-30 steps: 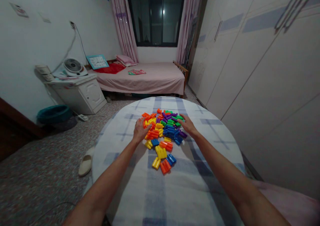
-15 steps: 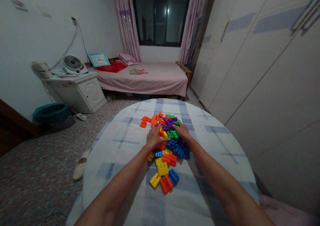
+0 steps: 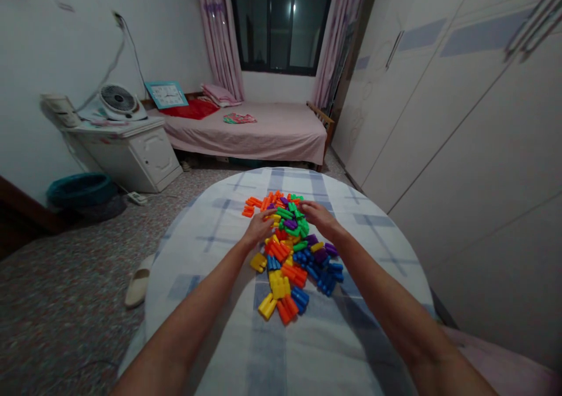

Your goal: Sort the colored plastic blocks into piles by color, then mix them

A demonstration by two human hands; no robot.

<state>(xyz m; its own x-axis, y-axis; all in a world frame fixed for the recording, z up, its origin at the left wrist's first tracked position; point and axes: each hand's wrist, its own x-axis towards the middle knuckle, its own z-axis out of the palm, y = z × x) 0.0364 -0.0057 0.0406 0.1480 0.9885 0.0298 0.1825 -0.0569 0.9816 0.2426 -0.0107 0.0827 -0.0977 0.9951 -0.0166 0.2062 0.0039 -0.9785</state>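
Observation:
A loose heap of plastic building blocks lies on the round table. My left hand (image 3: 260, 227) is at the heap's left side, fingers stretched toward the yellow and purple pieces. On the far right side, my right hand (image 3: 320, 217) is open, its fingertips beside the green blocks (image 3: 298, 223). Orange blocks (image 3: 274, 200) lie at the far end, and dark blue blocks (image 3: 327, 279) lie under the right forearm's inner side. Purple blocks (image 3: 322, 254) sit among the blue ones. Nearer to me are a yellow block (image 3: 279, 285) and an orange block (image 3: 287, 310).
A blue-and-white checked cloth (image 3: 211, 326) covers the table. Beyond it stands a bed (image 3: 272, 133) with a pink sheet. A white cabinet (image 3: 153, 156) with a fan (image 3: 119, 100) is on the left, a wardrobe (image 3: 439, 150) on the right. A slipper (image 3: 138, 288) lies on the floor.
Purple pieces have shifted from the heap's top toward the near right, and green blocks now show between my hands. The blocks are more spread out. Both hands have moved slightly farther away and apart.

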